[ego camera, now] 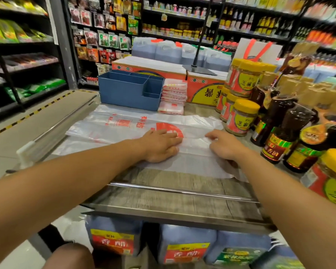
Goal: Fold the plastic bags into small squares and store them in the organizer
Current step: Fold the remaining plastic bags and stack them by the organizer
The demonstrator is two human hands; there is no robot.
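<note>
One clear plastic bag with red print lies spread flat across the wooden tabletop, running from about nine o'clock toward three o'clock in the middle of the view. The left hand presses down on it near the red round logo, palm flat, fingers straight and held close together. Just beside it, toward three o'clock, the right hand rests on the bag's right part; its fingers are lightly bent and a little apart, and whether they pinch the film or only press it cannot be told.

Beyond the bag, at twelve o'clock, stands a blue organizer with several open compartments. Touching its right side is a stack of folded bags, white with red print. Behind these sit orange cartons and pale jugs. At two to three o'clock, yellow-lidded jars are stacked near the bag's edge, with dark sauce bottles further out. Store shelves fill the nine o'clock side.
</note>
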